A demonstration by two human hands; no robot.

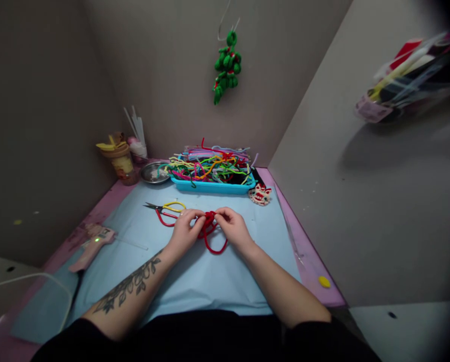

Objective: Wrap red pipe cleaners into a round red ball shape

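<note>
A looped red pipe cleaner (216,251) is held between both hands above the blue sheet, bunched at the top with a long loop hanging below. My left hand (187,227) pinches the left side of the bunch, and my right hand (234,227) grips its right side with thumb and fingers. The exact shape of the bunch is partly hidden by the fingers. Just left of my left hand lie scissors (163,209) with one yellow and one red handle, blades pointing left.
A blue tray (213,187) full of coloured pipe cleaners stands at the back. Left of it are a metal dish (155,173) and a cup (119,161). A pink glue gun (96,246) lies at left. A small cat-like piece (260,195) sits at right, near grey walls.
</note>
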